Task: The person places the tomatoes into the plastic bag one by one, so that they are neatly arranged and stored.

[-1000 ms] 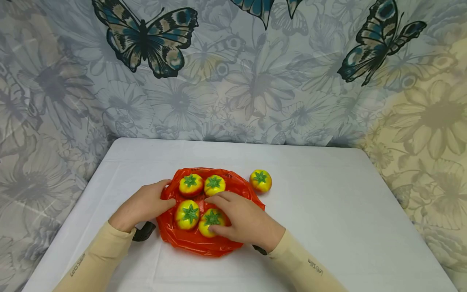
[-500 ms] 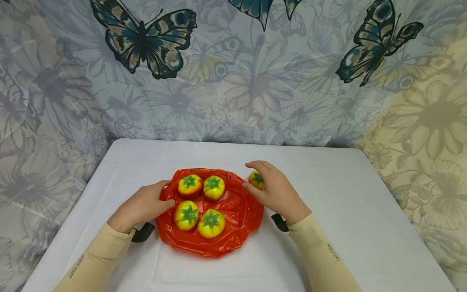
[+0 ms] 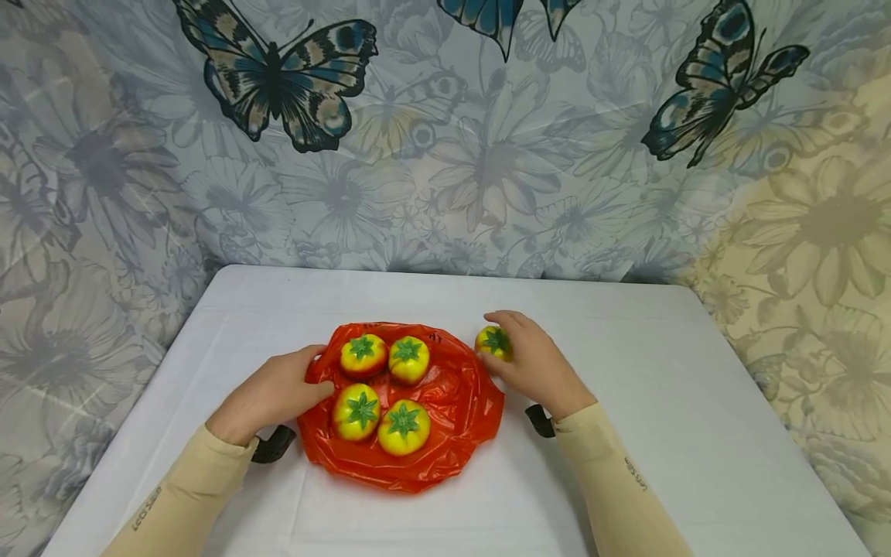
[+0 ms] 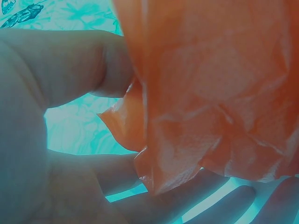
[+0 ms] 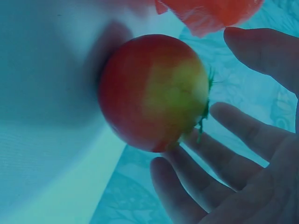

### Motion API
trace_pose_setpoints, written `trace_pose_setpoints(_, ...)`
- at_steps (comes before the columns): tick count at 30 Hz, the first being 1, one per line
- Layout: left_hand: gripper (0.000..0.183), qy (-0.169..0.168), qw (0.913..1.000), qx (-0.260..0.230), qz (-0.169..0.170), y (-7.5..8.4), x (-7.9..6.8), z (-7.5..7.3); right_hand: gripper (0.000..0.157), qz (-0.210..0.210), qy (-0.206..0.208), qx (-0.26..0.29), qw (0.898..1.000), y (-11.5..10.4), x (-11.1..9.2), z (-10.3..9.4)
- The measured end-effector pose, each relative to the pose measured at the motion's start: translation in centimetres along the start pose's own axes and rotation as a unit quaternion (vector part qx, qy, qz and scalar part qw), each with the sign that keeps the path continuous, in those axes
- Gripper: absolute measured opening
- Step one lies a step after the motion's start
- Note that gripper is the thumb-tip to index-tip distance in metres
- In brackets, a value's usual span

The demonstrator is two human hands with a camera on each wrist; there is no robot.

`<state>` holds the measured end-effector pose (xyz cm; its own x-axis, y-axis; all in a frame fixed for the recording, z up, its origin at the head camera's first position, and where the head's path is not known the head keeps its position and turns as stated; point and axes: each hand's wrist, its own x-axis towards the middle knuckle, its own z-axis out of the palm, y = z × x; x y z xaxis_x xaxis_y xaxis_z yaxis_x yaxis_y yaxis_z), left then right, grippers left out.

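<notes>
A red plastic bag (image 3: pixel 459 410) lies spread on the white table, its edge raised around several yellow-and-red tomatoes (image 3: pixel 404 428) with green star-shaped tops. My left hand (image 3: pixel 274 388) holds the bag's left edge, thumb on the inner side. The left wrist view shows the bag wall (image 4: pixel 210 93) between thumb and fingers. Just beyond the bag's right edge sits a single loose tomato (image 3: pixel 490 343). My right hand (image 3: pixel 536 365) is at its right side. In the right wrist view the fingers (image 5: pixel 224 158) are spread beside this tomato (image 5: pixel 154 93), the thumb well apart from it.
White cloth covers the table (image 3: pixel 647 402), with room right of the bag. Behind it hangs a flowered backdrop (image 3: pixel 487 170) printed with large butterflies. Dark wrist bands (image 3: pixel 274 444) show at both cuffs.
My right hand has left the tomato at the bag's lower right and moved right to the loose one, shifting slightly further right since half a second ago. My left hand stays at the bag's edge.
</notes>
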<state>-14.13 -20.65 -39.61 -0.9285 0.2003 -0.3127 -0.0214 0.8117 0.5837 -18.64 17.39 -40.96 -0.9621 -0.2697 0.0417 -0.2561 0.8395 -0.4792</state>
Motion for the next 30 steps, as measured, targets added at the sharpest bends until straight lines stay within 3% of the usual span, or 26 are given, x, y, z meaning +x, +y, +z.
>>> trace_pose_setpoints(30, 0.071, -0.005, 1.0, 0.001, -0.006, -0.1, 0.2, 0.1, 0.065, 0.012, -0.018, -0.026, 0.999, 0.8, 0.3, 1.5)
